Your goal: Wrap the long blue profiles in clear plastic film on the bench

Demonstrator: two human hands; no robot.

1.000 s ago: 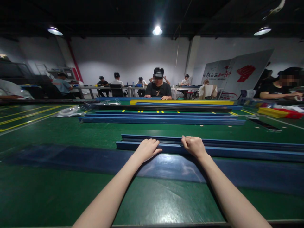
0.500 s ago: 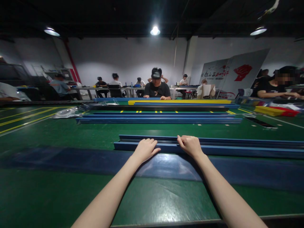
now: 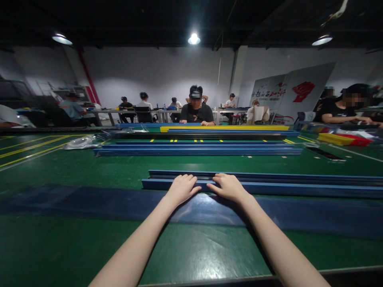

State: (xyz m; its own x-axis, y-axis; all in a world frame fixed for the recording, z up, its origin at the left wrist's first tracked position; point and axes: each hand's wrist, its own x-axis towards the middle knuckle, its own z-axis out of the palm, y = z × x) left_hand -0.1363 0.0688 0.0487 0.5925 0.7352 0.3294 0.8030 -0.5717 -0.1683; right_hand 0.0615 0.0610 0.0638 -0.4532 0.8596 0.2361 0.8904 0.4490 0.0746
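Note:
A long blue channel rail (image 3: 284, 188) lies across the green table (image 3: 74, 167) in front of me, running off to the right. My left hand (image 3: 181, 188) rests on the rail's near edge, fingers curled over it. Close beside it, my right hand (image 3: 228, 186) lies on the same edge, fingers bent over the rail. A glossy dark blue strip (image 3: 89, 201) stretches along the table just below both hands.
More long blue rails (image 3: 197, 150) lie farther back, with a yellow rail (image 3: 224, 128) beyond them. A person in a black shirt (image 3: 196, 111) sits opposite. Another person (image 3: 344, 109) sits at the right. Clear plastic bags (image 3: 83, 141) lie at the left.
My right hand has slid left along the rail, closer to my left hand. The left hand has stayed nearly in place.

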